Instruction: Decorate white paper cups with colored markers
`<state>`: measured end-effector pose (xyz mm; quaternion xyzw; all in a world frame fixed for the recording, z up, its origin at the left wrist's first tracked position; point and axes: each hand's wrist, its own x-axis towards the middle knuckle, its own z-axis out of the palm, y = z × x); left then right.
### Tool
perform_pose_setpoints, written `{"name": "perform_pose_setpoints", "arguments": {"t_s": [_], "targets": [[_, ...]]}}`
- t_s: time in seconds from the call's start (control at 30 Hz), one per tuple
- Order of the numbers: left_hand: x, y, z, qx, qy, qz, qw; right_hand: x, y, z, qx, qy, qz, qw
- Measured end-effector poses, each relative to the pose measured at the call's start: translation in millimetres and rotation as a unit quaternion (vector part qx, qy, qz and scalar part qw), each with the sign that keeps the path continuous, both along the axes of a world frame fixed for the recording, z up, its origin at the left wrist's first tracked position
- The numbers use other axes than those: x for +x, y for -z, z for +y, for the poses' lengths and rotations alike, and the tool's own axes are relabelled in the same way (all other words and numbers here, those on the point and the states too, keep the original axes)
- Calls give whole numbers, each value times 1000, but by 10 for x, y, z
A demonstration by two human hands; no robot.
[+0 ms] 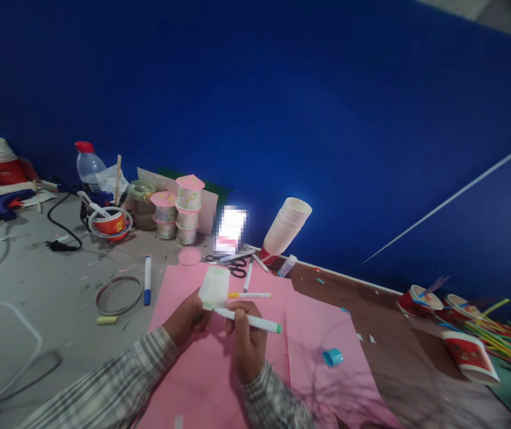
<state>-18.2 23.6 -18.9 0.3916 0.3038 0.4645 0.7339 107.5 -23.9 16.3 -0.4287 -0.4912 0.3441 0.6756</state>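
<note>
My left hand [190,317] is closed on a white paper cup [215,287], which is tilted and bears faint green marks near its far end. Between the fingers of my right hand [247,344] is a white marker pen [258,322] with a green end, its other tip touching or very near the cup's lower edge. Both hands are above pink paper [184,381]. Just beyond the right hand lies a yellow and white marker [250,295], and another marker [248,275] rests past it.
Small paper-cup towers [188,208] with pink tops stand at the back, near a lit phone [231,229], scissors [238,267] and a leaning cup stack [286,225]. A tape ring [119,296] lies left; a blue cap [333,357] lies right. Colored sticks [501,339] are at far right.
</note>
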Motion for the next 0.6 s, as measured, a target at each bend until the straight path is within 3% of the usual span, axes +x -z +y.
{"name": "perform_pose_setpoints", "arguments": {"t_s": [0.4,0.6], "targets": [[15,-20,-4,34,-30,36,998,1,5,26,-13,-12,-7,1000],[11,-6,-5,20,-28,35,999,15,-18,45,-25,20,38,999]]}}
